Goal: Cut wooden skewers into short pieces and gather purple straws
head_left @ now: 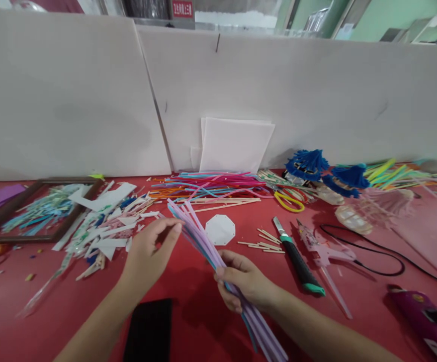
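Observation:
A bundle of lilac and blue pipe cleaners (197, 235) slants across the middle of the head view, above the red table. My right hand (243, 279) is wrapped round it at mid-length. At the upper end, the thumb and forefinger of my left hand (158, 244) are pinched together at the bundle's left edge; how many stems they grip is hard to see. Just beyond the hands lies a white octagonal piece (220, 230) with small holes near its rim. Several short wooden sticks (265, 242) are to its right.
Loose coloured pipe cleaners (210, 185) lie along the white partition (297, 90). A utility knife (299, 261), a glue gun (324, 249) with its cord and blue-roofed models (309, 163) are at right. White scraps (108, 221), a brown frame (60, 229) and a black flat object (148, 329) are leftward.

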